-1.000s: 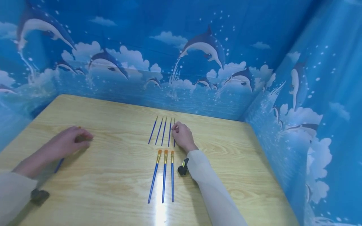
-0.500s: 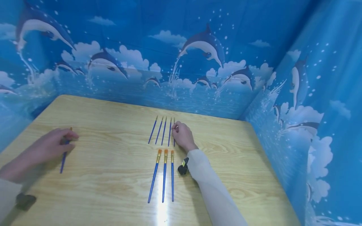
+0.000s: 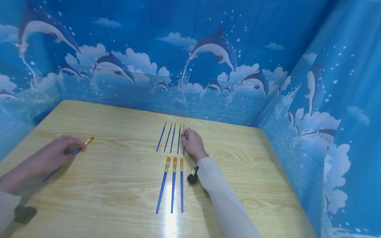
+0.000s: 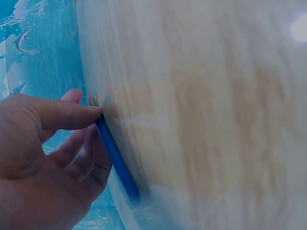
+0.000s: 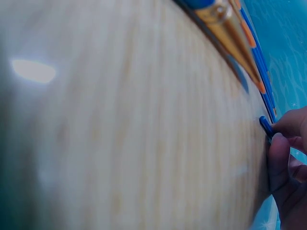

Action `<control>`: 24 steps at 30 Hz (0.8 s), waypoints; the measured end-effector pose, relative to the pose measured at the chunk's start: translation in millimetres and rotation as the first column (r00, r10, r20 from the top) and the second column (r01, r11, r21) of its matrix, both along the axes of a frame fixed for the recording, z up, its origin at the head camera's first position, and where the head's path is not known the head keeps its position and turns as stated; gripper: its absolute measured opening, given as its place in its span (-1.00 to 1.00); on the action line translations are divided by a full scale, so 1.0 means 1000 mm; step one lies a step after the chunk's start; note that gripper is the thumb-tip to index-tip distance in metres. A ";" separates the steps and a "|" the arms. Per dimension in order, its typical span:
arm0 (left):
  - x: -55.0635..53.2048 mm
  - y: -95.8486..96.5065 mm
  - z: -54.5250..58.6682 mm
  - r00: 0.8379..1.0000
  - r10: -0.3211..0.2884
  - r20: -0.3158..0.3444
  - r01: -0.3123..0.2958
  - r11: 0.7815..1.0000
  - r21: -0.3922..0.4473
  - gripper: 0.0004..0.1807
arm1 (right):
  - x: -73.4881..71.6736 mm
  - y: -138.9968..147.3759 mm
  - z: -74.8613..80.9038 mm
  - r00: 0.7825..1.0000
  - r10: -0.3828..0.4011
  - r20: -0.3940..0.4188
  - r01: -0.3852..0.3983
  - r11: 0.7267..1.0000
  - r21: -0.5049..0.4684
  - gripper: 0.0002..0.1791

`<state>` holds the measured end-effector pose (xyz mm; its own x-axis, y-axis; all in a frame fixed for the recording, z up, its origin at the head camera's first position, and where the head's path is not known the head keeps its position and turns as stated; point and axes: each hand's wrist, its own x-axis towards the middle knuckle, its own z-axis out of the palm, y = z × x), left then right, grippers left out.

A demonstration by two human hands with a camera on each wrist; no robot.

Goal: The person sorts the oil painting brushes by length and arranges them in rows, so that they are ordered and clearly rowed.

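On the left of the table, my left hand (image 3: pixel 56 155) pinches a paintbrush (image 3: pixel 78 151) between thumb and fingers, near its gold ferrule. Its orange bristles point away and to the right, and its blue handle slants back toward the sleeve. In the left wrist view the thumb presses on the brush (image 4: pixel 115 160). At the back row, my right hand (image 3: pixel 193 143) pinches the rightmost thin paintbrush (image 3: pixel 184 151), partly hidden by the fingers. The right wrist view shows that brush's blue handle end (image 5: pixel 265 125) between thumb and finger.
Several thin blue brushes (image 3: pixel 168 138) lie side by side, tips away, left of my right hand. Nearer the front lie three flat brushes (image 3: pixel 173 185) with orange bristles. The wooden table (image 3: pixel 119 185) ends at a dolphin-printed curtain (image 3: pixel 134 89) behind and right.
My left hand has moved left and slightly nearer, and its brush has swung so the bristles point more to the right. The right hand and the brushes on the table stay put.
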<state>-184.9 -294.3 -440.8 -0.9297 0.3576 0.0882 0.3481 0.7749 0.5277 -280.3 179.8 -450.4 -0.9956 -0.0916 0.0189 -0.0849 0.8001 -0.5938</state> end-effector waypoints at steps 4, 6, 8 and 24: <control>0.003 0.003 -0.001 1.000 -0.016 0.000 0.016 1.000 -0.003 -0.56 | 0.001 0.000 0.001 1.000 0.001 -0.002 -0.001 1.000 -0.003 -0.88; 0.004 0.004 0.000 1.000 -0.013 0.027 0.013 1.000 -0.016 -0.57 | 0.000 0.000 0.001 1.000 0.001 -0.003 -0.001 1.000 -0.004 -0.88; 0.004 0.003 0.000 0.999 -0.005 0.048 0.007 1.000 -0.029 -0.58 | 0.000 0.000 0.001 1.000 0.000 -0.002 0.000 1.000 -0.005 -0.88; 0.005 -0.010 -0.004 1.000 0.006 -0.014 -0.006 0.999 -0.051 -0.87 | 0.001 -0.001 0.001 1.000 0.001 0.009 -0.001 1.000 -0.009 -0.87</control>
